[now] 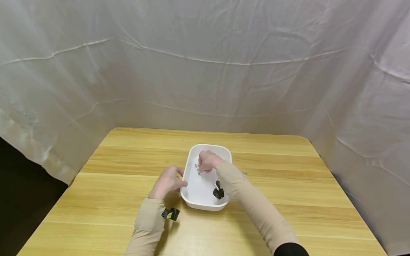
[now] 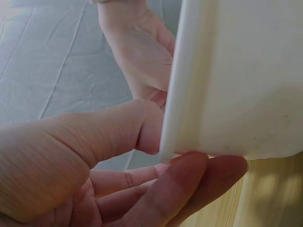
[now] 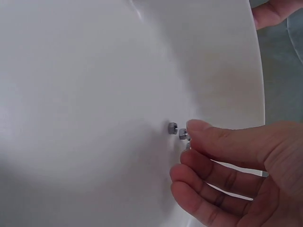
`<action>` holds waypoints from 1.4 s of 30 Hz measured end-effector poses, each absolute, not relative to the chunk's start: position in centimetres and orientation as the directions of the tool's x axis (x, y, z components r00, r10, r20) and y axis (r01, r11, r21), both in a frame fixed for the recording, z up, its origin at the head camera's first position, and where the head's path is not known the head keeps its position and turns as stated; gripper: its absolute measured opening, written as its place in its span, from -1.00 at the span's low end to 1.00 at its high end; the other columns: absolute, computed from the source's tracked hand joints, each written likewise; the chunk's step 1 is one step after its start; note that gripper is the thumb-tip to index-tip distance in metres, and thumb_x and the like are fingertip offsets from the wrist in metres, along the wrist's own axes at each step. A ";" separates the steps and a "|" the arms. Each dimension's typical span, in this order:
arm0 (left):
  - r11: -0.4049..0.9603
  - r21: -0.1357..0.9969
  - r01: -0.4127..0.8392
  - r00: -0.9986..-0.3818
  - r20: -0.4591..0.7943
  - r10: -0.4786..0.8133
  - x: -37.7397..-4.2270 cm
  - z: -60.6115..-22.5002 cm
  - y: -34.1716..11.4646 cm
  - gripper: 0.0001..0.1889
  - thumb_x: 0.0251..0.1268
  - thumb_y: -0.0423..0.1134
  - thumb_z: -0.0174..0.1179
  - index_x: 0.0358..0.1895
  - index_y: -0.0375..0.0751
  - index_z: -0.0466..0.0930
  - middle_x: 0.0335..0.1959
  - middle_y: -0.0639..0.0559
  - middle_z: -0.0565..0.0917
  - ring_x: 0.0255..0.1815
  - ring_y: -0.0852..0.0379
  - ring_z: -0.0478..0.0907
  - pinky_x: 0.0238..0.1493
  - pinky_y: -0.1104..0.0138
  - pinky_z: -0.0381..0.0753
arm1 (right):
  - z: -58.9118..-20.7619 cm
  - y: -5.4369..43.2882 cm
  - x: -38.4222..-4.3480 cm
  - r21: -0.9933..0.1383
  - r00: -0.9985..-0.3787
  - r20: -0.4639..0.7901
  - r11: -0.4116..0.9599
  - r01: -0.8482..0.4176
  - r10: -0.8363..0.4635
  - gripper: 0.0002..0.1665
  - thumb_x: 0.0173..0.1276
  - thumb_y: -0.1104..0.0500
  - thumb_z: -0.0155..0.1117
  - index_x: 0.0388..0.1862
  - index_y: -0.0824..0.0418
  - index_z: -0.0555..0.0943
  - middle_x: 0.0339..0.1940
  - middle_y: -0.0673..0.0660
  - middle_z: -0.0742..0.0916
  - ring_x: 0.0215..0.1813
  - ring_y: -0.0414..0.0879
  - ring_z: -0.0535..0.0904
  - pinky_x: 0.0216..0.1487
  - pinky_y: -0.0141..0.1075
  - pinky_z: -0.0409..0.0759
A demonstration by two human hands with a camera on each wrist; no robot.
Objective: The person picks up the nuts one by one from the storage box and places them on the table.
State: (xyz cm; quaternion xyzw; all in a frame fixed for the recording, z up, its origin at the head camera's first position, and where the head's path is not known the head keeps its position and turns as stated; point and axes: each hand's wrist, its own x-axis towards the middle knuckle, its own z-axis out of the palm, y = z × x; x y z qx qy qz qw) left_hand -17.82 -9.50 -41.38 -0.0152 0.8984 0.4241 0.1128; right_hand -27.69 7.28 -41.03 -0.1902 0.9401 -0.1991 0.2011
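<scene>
A white plastic tray (image 1: pixel 201 192) stands on the table. My left hand (image 1: pixel 168 180) grips its left side, thumb over the rim and fingers beneath the outer wall, as the left wrist view shows. Reaching inside the tray, my right hand (image 1: pixel 207 161) has its thumb and forefinger brought together low over the bottom. A small metal hex nut (image 3: pixel 188 145) shows between those fingertips, partly hidden by them. Right beside them two more nuts lie on the tray bottom, one nut (image 3: pixel 173 128) slightly apart. From the head, several tiny nuts (image 1: pixel 196 165) appear left of my right hand.
More tiny metal pieces (image 1: pixel 245 174) lie on the wooden table (image 1: pixel 282 170) just right of the tray, partly behind my right sleeve. Pale cloth curtains (image 1: pixel 205 89) hang round the back and sides of the table.
</scene>
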 end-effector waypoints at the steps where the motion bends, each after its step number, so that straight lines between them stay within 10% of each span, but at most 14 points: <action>1: 0.640 0.758 -0.122 -0.974 -0.216 0.069 -17.8 -41.4 -9.5 -0.66 0.05 -0.46 0.32 -0.05 -0.50 0.63 -0.25 -0.27 0.72 -0.53 0.08 0.72 -0.38 0.25 0.79 | -41.2 7.3 -27.7 -0.452 -0.848 -0.302 0.849 -0.275 -0.436 -0.89 0.14 0.33 0.50 -0.48 0.27 0.68 -0.65 0.06 0.65 -0.59 -0.16 0.52 -0.53 -0.47 0.55; 42: 0.653 0.749 -0.114 -0.976 -0.209 0.069 -17.8 -41.3 -9.5 -0.65 0.05 -0.45 0.33 -0.04 -0.50 0.63 -0.28 -0.26 0.74 -0.54 0.08 0.72 -0.40 0.27 0.78 | -43.2 6.8 -28.1 -0.437 -0.856 -0.322 0.865 -0.245 -0.405 -0.71 0.09 0.42 0.34 -0.73 0.16 0.56 -0.82 -0.01 0.56 -0.71 -0.19 0.45 -0.64 -0.49 0.41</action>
